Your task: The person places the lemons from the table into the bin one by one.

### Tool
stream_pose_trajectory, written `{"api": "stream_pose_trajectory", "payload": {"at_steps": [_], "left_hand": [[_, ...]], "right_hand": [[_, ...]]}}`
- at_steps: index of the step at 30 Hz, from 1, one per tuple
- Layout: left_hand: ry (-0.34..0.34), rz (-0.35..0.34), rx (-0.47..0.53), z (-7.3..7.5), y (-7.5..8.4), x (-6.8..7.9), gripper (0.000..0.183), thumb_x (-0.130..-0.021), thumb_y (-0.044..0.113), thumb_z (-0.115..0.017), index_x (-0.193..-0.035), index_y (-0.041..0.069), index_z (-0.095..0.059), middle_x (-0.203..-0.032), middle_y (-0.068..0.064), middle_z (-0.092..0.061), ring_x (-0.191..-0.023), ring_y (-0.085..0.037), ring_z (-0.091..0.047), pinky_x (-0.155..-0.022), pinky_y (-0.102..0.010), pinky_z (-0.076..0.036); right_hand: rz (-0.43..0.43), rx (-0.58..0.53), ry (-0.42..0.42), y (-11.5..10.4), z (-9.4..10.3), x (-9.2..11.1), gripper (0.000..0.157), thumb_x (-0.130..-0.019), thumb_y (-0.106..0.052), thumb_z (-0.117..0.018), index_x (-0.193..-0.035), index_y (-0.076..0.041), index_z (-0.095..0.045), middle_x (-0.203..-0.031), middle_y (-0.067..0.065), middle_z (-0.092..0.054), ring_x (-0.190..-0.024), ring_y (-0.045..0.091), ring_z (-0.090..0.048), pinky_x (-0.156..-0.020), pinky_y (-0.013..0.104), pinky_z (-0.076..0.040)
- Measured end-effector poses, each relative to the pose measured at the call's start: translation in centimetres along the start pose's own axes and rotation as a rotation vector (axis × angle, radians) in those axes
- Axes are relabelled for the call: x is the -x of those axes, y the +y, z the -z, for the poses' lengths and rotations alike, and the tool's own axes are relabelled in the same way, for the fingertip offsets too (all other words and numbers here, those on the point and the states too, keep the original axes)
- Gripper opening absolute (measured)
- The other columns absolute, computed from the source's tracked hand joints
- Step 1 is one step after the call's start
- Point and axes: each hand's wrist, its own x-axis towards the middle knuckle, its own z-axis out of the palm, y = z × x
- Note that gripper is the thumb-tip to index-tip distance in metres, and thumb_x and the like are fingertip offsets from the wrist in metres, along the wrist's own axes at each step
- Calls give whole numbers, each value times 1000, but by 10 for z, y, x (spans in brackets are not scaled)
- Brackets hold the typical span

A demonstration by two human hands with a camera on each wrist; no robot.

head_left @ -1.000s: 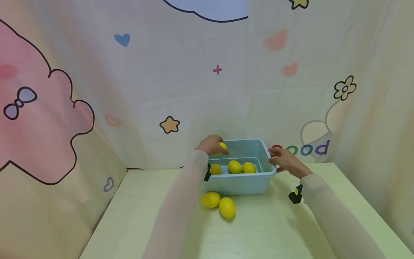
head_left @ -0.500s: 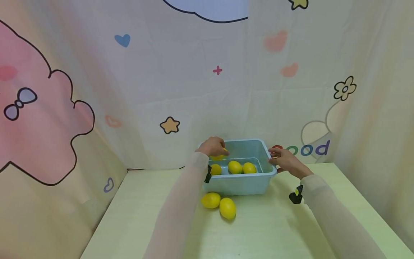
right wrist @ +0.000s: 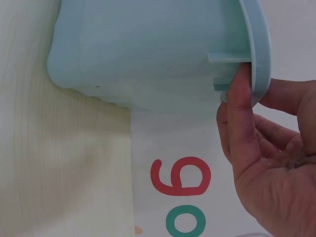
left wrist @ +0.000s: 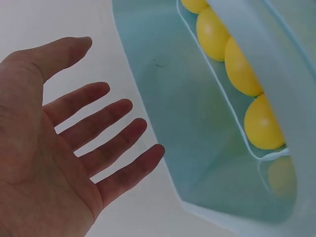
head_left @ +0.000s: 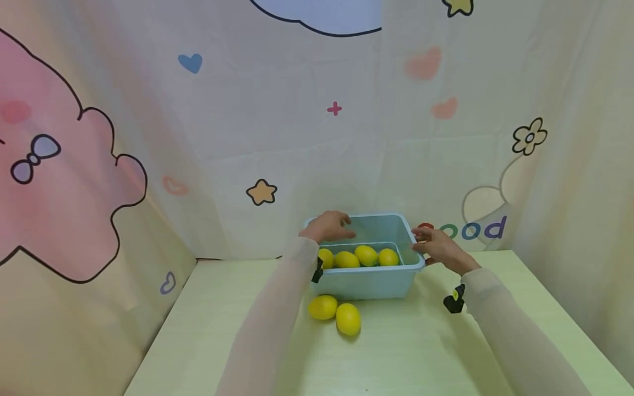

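Observation:
My left hand hovers above the left part of a light blue plastic bin, holding nothing. In the left wrist view its fingers are spread and apart from the lemons. Several yellow lemons lie in a row on the bin's floor; the leftmost is partly hidden by my wrist. With my right hand I pinch the bin's right rim, thumb on one side and fingers tucked under the lip. Two more lemons, one on its side and one beside it, lie on the table before the bin.
The bin stands at the back of a pale wood-grain table, close to a printed curtain. Curtains also flank the table on both sides. Both wrists carry small black camera mounts.
My left hand has lowered a lemon into the bin and let it go; its fingers have opened. The lemons inside have shifted slightly right. My right hand stays on the rim.

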Motion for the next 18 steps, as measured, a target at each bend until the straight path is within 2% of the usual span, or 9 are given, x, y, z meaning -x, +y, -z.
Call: {"api": "stream_pose_trajectory", "payload": {"at_steps": [6, 12, 18], "left_hand": [[32, -50, -32, 1, 2, 4, 54, -93, 46, -61, -140, 22, -54, -148, -2, -50, -132, -23, -50, -108, -43, -47], [72, -72, -63, 1, 2, 9, 55, -93, 45, -60, -141, 19, -52, -149, -3, -49, -135, -23, -48, -111, -43, -44], [112, -91, -85, -1, 2, 17, 56, -93, 47, -60, -142, 22, -52, -152, -2, -45, -136, -23, -47, -111, -45, -45]], "right_hand": [[16, -3, -9, 4, 0, -2, 64, -98, -19, -57, -152, 0, -27, -150, 29, -36, -125, 44, -51, -85, 42, -61], [19, -2, -9, 5, 0, -2, 65, -98, -19, -57, -152, 0, -26, -150, 29, -36, -125, 44, -51, -84, 41, -61], [6, 1, -1, 4, 0, -1, 65, -98, -19, -57, -152, 0, -26, -150, 29, -36, -125, 43, -51, -84, 40, -61]]}}
